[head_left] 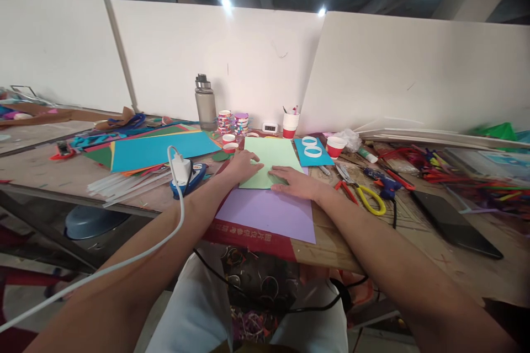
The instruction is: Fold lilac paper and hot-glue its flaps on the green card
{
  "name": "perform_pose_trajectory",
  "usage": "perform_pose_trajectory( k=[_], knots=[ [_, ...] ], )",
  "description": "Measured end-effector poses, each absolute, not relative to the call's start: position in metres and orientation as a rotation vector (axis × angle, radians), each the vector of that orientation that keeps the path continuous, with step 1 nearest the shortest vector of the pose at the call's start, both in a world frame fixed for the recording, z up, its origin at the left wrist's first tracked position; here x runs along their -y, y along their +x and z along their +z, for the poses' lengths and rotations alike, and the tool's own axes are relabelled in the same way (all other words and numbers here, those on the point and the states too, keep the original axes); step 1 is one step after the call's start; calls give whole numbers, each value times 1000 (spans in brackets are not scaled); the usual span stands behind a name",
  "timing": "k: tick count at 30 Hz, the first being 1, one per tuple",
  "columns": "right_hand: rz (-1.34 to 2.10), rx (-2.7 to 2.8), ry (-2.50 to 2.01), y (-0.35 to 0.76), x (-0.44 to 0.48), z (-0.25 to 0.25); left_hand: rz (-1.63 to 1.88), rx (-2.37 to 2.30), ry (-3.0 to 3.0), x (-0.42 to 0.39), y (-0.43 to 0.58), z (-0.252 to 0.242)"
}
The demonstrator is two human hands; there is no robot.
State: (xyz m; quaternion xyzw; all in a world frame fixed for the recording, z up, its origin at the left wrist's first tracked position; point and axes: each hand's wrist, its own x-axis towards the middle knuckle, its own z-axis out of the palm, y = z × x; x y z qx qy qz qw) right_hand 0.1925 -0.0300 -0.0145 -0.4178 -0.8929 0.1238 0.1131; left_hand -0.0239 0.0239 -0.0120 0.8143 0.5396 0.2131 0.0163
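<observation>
A pale green sheet of paper (pixel 271 151) lies over the upper part of a purple sheet (pixel 269 212). My left hand (pixel 245 166) rests on the green sheet's left side, fingers stretched out. From the right, my right hand (pixel 292 181) lies flat across the green sheet's lower right, its fingers extended towards the left hand. Neither hand grips anything. Just right of the green sheet, a blue piece of paper (pixel 325 157) bears two white rings (pixel 312 151). Under the purple sheet shows a red printed surface (pixel 252 240).
Coloured sheets (pixel 161 151), white sticks (pixel 120 185) and a power strip (pixel 188 176) with a cable lie left. A bottle (pixel 206 105), a small clock (pixel 270 128) and paper cups (pixel 335 146) stand behind. To the right are yellow-handled scissors (pixel 370 201), a glue gun (pixel 383 182) and a phone (pixel 455 223).
</observation>
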Motion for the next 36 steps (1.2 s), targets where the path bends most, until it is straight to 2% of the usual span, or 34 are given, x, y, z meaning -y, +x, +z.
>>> perform_pose_trajectory(
  k=[5,12,17,28,36],
  knots=[
    [357,2651,-1202,195,32,-9,652,-1454,2605,-21,-22,-7],
    [265,2688,-1181,194,37,0,468,-1218,2608,-12,-24,0],
    [349,2650,-1205,197,35,-3,410,-1117,2713,-13,-24,-8],
    [352,2720,-1361,199,22,-27,313,-1198,2704,-8,-23,-18],
    [519,2638,-1380,216,27,-14,480,-1016,2691,-5,-24,-12]
  ],
)
